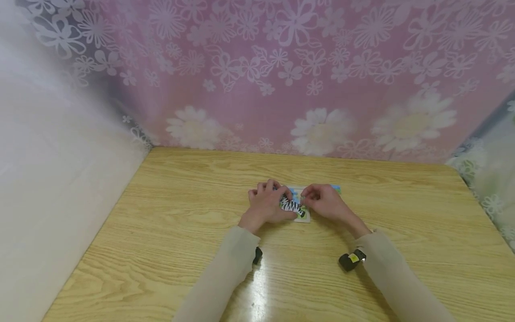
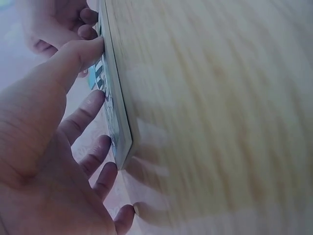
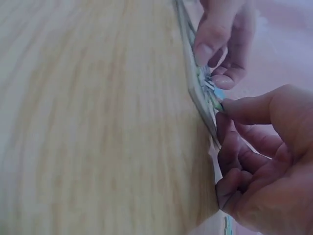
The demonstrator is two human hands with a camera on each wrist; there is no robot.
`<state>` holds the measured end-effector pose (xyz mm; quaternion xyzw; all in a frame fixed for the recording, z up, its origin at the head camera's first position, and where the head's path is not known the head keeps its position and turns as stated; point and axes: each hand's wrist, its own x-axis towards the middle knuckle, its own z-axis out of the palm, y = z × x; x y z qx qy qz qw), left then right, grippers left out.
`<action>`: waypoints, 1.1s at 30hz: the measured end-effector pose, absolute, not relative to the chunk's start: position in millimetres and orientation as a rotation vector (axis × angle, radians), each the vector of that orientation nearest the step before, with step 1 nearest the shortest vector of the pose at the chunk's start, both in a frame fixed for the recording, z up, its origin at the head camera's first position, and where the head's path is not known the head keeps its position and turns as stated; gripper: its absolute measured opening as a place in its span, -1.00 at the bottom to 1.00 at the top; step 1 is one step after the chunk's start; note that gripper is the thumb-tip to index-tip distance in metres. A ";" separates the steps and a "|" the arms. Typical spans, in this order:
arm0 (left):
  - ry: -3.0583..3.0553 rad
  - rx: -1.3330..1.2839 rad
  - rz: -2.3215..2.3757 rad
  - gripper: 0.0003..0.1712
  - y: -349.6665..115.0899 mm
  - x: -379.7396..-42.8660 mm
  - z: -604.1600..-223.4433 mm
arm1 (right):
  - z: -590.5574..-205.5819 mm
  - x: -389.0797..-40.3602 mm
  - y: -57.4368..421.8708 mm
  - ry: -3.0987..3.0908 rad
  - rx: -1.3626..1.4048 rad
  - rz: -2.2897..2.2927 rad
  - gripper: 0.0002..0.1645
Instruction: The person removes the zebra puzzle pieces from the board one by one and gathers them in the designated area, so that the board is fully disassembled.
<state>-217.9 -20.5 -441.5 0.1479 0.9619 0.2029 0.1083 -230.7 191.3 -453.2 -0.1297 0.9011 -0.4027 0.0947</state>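
Note:
A thin puzzle board (image 1: pixel 303 219) lies flat on the table, with a black-and-white zebra picture (image 1: pixel 291 205) on it. Spread over its left part, my left hand (image 1: pixel 267 203) rests its thumb near the front edge and its fingertips on the picture, as the left wrist view (image 2: pixel 54 147) also shows. At the board's right side, my right hand (image 1: pixel 325 201) pinches a small green puzzle piece (image 3: pixel 217 103) between thumb and index finger. The piece touches or sits very near the board; which, I cannot tell. Both hands cover much of the board.
A blue and green flat piece (image 1: pixel 336 188) lies just behind my right hand. The wood-grain table (image 1: pixel 181 223) extends around the board. A pink flowered curtain (image 1: pixel 261 89) hangs along the back edge, with a white wall (image 1: pixel 60 156) at the left.

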 end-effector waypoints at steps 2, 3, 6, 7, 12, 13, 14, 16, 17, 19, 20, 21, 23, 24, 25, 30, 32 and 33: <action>2.831 0.445 0.605 -0.55 -21.8 -218.1 -442.5 | -451.7 -230.1 191.8 2.652 -0.355 -1.218 -0.81; 2.832 0.454 0.604 -0.55 -22.6 -218.5 -443.4 | -451.0 -229.4 192.5 2.639 -0.341 -1.234 -0.80; 2.835 0.479 0.602 -0.54 -24.1 -219.9 -445.4 | -448.3 -226.6 197.2 2.612 -0.300 -1.280 -0.76; 2.832 0.488 0.606 -0.54 -24.8 -220.4 -446.1 | -447.5 -225.2 199.5 2.599 -0.282 -1.301 -0.74; 2.782 0.543 0.692 -0.58 -31.8 -224.8 -451.0 | -442.9 -220.5 212.9 2.554 -0.218 -1.391 -0.70; 2.766 0.558 0.719 -0.59 -34.0 -225.5 -451.3 | -442.4 -220.3 216.5 2.552 -0.215 -1.400 -0.69; 2.749 0.572 0.743 -0.59 -36.1 -226.0 -451.3 | -441.8 -220.5 220.0 2.555 -0.212 -1.402 -0.69; 2.716 0.595 0.784 -0.60 -40.1 -225.8 -449.3 | -440.9 -221.2 227.8 2.569 -0.206 -1.394 -0.69; 2.702 0.604 0.797 -0.60 -41.6 -225.8 -448.3 | -440.4 -221.7 231.9 2.580 -0.206 -1.388 -0.69; 2.681 0.617 0.816 -0.59 -44.1 -225.3 -446.9 | -439.9 -222.9 240.1 2.610 -0.201 -1.368 -0.69; 2.677 0.621 0.820 -0.60 -44.9 -225.2 -446.7 | -439.7 -223.5 244.1 2.621 -0.201 -1.362 -0.70; 2.675 0.622 0.826 -0.60 -45.6 -225.0 -446.5 | -439.8 -223.9 248.0 2.631 -0.201 -1.357 -0.69; 2.674 0.620 0.831 -0.61 -46.3 -224.8 -446.6 | -440.3 -224.7 255.6 2.649 -0.201 -1.355 -0.70; 2.674 0.620 0.835 -0.61 -46.5 -224.5 -446.4 | -440.6 -224.8 259.4 2.656 -0.199 -1.354 -0.70; 2.675 0.620 0.835 -0.61 -46.6 -224.3 -446.2 | -440.9 -224.9 263.1 2.663 -0.199 -1.354 -0.70; 2.666 0.618 0.842 -0.61 -46.0 -223.3 -444.7 | -440.6 -224.5 282.1 2.710 -0.165 -1.325 -0.67; 2.664 0.614 0.846 -0.62 -45.6 -222.7 -444.4 | -439.8 -224.8 289.2 2.726 -0.155 -1.314 -0.64; 2.664 0.612 0.844 -0.61 -45.3 -222.5 -444.5 | -439.7 -225.1 292.6 2.734 -0.154 -1.313 -0.63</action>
